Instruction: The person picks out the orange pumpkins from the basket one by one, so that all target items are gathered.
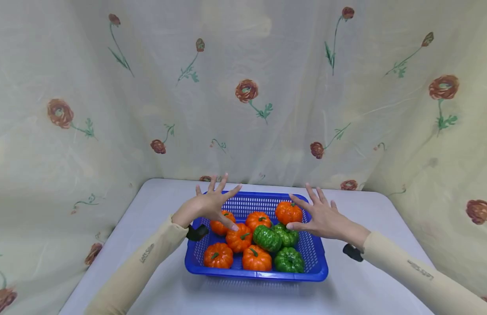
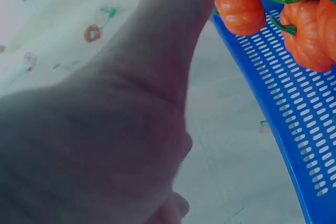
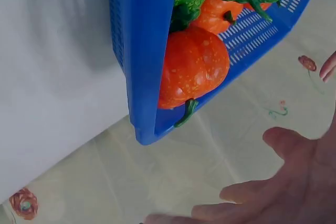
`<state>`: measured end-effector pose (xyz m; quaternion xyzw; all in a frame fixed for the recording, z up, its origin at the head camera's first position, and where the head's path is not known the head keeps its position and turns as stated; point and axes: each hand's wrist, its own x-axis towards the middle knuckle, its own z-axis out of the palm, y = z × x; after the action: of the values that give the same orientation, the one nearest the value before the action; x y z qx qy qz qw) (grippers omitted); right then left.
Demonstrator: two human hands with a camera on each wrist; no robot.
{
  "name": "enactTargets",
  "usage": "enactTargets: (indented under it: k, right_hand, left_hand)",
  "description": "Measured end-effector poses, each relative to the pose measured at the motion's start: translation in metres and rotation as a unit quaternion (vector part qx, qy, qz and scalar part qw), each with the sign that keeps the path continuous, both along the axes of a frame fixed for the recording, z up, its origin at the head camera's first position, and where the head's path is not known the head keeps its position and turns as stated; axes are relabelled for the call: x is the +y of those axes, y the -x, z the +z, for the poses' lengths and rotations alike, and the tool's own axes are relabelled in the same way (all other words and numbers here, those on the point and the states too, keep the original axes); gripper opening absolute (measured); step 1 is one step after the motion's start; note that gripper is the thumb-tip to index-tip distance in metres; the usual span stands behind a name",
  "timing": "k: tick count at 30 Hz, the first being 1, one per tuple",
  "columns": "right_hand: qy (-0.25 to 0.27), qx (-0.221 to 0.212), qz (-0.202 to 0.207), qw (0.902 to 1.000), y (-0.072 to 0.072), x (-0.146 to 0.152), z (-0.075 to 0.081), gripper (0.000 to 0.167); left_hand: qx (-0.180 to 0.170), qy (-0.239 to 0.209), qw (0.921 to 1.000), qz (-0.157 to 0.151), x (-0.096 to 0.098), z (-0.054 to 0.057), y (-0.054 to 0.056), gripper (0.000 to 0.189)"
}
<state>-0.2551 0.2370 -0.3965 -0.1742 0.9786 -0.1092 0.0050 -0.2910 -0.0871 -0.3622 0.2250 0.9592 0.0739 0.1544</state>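
Several small pumpkins, orange and green, lie in a blue plastic basket (image 1: 196,262) with slotted walls. My left hand (image 1: 209,204) is spread above the basket's left side, its thumb over an orange pumpkin (image 1: 238,238). On the right, my other hand (image 1: 322,218) spreads its fingers over the basket's right rim, near an orange pumpkin (image 1: 288,212) and a green pumpkin (image 1: 289,260). Neither hand holds anything. In the left wrist view the left hand (image 2: 178,3) is dark and partly cut off; the right wrist view shows the right hand (image 3: 294,182) with fingers apart.
The basket stands on a white table (image 1: 157,227) with rounded far corners. Behind and beside it hangs a pale curtain (image 1: 212,109) printed with red flowers. Each wrist wears a black strap, the left strap (image 1: 197,232) hanging over the basket's left rim.
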Motion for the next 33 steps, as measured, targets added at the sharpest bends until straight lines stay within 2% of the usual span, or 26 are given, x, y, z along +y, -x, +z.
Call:
enactTargets:
  k: [2, 5, 9, 11, 14, 19, 22, 24, 26, 29, 32, 33]
  right_hand:
    - [0.013, 0.0, 0.002, 0.9999, -0.001, 0.0, 0.0, 0.088]
    - [0.043, 0.002, 0.013, 0.999, -0.001, -0.003, 0.0, 0.087]
    - [0.094, 0.005, 0.028, 0.9952, -0.002, -0.013, 0.0, 0.081]
    - [0.113, -0.001, 0.031, 0.9931, -0.003, -0.019, -0.001, 0.076]
    - [0.133, -0.024, 0.032, 0.9903, -0.004, -0.027, -0.004, 0.069]
    - [0.136, -0.106, 0.035, 0.9843, -0.005, -0.04, -0.012, 0.043]
    - [0.125, -0.138, 0.027, 0.9822, -0.006, -0.047, -0.016, 0.045]
    - [0.122, -0.155, 0.011, 0.9803, -0.007, -0.051, -0.018, 0.052]
    - [0.117, -0.163, -0.007, 0.9796, -0.007, -0.054, -0.02, 0.059]
    - [0.113, -0.181, -0.034, 0.9765, -0.007, -0.058, -0.025, 0.052]
    - [0.108, -0.186, -0.05, 0.9753, -0.006, -0.06, -0.03, 0.046]
    - [0.111, -0.189, -0.055, 0.9742, -0.006, -0.061, -0.032, 0.047]
  left_hand:
    - [0.005, -0.014, 0.9999, -0.004, -0.004, 0.0, 0.0, 0.112]
    - [0.014, -0.063, 0.9979, 0.004, -0.016, 0.001, 0.002, 0.11]
    - [0.024, -0.15, 0.987, 0.051, -0.039, -0.006, 0.008, 0.102]
    - [0.023, -0.179, 0.9802, 0.082, -0.051, -0.012, 0.01, 0.099]
    - [0.014, -0.197, 0.9726, 0.122, -0.066, -0.025, 0.012, 0.096]
    - [-0.01, -0.2, 0.9649, 0.169, -0.081, -0.048, 0.01, 0.085]
    - [-0.032, -0.226, 0.9552, 0.189, -0.085, -0.061, 0.011, 0.071]
    - [-0.057, -0.272, 0.94, 0.198, -0.087, -0.069, 0.013, 0.061]
    - [-0.081, -0.332, 0.9165, 0.209, -0.09, -0.077, 0.015, 0.053]
    - [-0.126, -0.426, 0.8657, 0.231, -0.095, -0.09, 0.02, 0.049]
    - [-0.167, -0.485, 0.8185, 0.258, -0.102, -0.103, 0.025, 0.053]
    - [-0.183, -0.499, 0.8052, 0.262, -0.104, -0.107, 0.027, 0.054]
